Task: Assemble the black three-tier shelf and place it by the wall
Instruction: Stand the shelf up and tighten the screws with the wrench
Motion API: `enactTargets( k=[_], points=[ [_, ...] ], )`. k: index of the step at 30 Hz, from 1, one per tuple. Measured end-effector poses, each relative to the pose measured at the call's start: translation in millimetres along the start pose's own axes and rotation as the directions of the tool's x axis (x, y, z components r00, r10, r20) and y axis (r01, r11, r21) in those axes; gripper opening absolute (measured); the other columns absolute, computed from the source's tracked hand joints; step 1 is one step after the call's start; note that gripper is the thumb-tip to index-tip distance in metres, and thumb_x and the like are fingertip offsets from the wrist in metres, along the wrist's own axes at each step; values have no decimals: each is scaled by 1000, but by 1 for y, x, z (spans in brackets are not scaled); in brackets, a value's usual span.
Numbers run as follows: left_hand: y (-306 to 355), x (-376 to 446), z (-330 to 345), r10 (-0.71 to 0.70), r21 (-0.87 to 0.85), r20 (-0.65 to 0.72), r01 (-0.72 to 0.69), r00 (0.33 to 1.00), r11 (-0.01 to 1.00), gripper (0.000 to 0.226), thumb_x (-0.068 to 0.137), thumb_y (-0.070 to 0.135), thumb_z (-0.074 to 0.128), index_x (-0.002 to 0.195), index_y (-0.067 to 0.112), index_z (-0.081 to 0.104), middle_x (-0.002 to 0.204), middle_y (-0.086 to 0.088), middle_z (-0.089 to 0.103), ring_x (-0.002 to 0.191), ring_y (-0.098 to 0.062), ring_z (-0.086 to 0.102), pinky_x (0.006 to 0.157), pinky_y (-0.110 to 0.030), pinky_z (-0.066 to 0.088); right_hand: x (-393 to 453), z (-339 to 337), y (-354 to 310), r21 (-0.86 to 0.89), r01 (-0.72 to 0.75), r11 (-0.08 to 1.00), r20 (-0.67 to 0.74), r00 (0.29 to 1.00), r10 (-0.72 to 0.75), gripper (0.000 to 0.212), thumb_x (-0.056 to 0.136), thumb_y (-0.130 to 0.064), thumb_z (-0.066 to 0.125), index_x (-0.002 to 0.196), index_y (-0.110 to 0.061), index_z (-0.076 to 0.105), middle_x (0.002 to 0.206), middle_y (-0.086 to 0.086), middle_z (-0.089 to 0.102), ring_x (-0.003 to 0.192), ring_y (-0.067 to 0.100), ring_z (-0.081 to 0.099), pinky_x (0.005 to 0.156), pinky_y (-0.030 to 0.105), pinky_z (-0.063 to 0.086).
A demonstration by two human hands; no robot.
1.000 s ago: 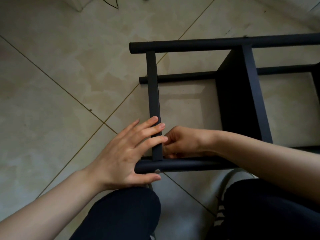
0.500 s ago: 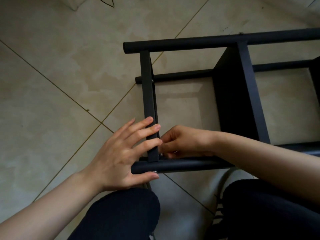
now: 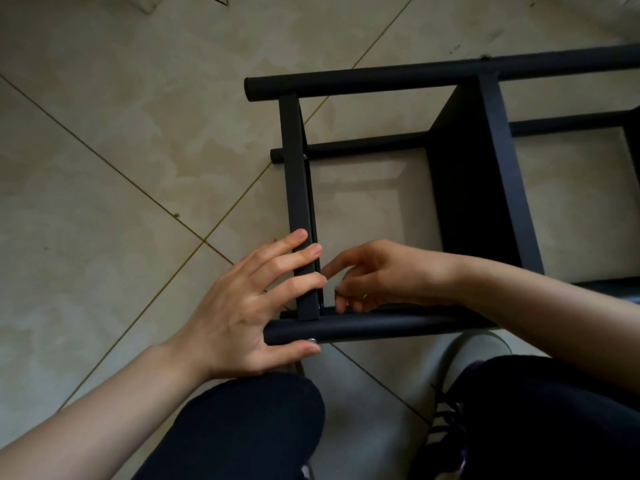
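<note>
**Shelf on its side, end panel steadied by the left hand**

The black shelf (image 3: 478,188) is seen lying on its side on the tiled floor (image 3: 104,168), directly in front of the person's knees. Its round posts run left to right across the view, and the flat panels stand crosswise between them.

The left hand (image 3: 242,306) is laid against the end panel (image 3: 298,202) with fingers straight and spread; three fingertips rest on the panel's near part, while the thumb lies under the near post (image 3: 363,329), beside a small metal screw head (image 3: 311,340) on that post.

The right hand (image 3: 374,275) is held inside the frame, just right of the end panel, above the near post. Its forefinger is pointed toward the panel and the other fingers are curled downward; whether anything is pinched in them cannot be told.

A second panel (image 3: 498,174) is seen farther right, between the posts. A grey shoe (image 3: 474,355) shows below the near post.
</note>
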State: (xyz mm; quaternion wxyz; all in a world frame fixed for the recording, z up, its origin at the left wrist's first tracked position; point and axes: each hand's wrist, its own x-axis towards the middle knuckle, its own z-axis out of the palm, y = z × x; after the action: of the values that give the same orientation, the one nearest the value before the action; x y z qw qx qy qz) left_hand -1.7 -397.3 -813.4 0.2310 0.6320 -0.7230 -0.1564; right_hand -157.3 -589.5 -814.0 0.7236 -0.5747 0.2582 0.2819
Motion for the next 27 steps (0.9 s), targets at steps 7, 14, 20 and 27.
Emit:
enactTargets(
  k=[7,14,20,27],
  points=[
    [0,0,0,-4,-19,-1,4,1000,1000,61,90,62,59,134,21,51,153,-2,39,152,-23,25,121,-32,28,13,12,-6,-83,78,993,-14,997,-80,15,88,-1,68,84,-15,69,79,1,71,71,9,66,70,19,56],
    [-1,-1,1,-11,-36,-2,10,1000,999,61,90,61,59,135,20,50,153,-3,39,152,-24,25,121,-34,29,19,19,-5,-83,72,994,-19,997,-74,16,87,-3,69,80,-17,72,72,-5,71,66,2,65,67,15,54],
    [-1,-2,1,-14,-40,3,15,1000,999,63,90,60,62,138,21,49,155,-2,38,152,-24,25,120,-37,31,14,7,-3,70,45,997,18,999,-46,5,89,-11,68,88,-13,73,80,0,73,69,6,63,68,17,53],
    [-2,-3,3,-11,-41,-5,10,1000,999,66,90,60,62,142,23,45,156,-1,37,152,-24,25,120,-36,30,8,-5,-1,346,-50,937,101,995,16,12,95,-10,58,96,-5,68,93,11,74,73,11,67,70,19,56]
  ],
)
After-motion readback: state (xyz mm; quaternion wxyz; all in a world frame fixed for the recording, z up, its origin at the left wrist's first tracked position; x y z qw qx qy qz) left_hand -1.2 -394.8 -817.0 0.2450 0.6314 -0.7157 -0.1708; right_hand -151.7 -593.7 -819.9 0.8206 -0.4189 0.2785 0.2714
